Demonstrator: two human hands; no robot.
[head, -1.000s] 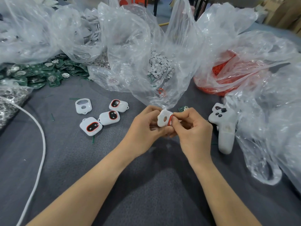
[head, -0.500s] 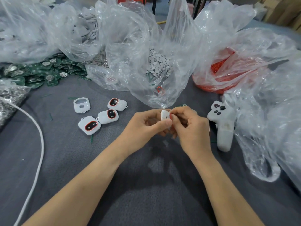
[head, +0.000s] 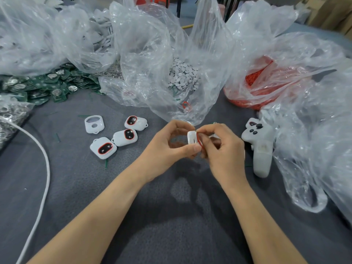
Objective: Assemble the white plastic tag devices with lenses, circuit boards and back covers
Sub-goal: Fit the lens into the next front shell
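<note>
Head view, both hands raised together, left hand [head: 167,147] and right hand [head: 222,149] pinching white tag shell [head: 192,137]

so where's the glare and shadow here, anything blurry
Head view: glare streaks the clear bags; soft shadows of the left hand and right hand fall on the grey table below them; the tag they hold is fairly sharp; far corners look stretched and soft.

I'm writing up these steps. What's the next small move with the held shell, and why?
Probably press the red ring home into the white shell with the right hand: the left hand pinches the shell, and the ring looks only partly seated at its edge.
</note>
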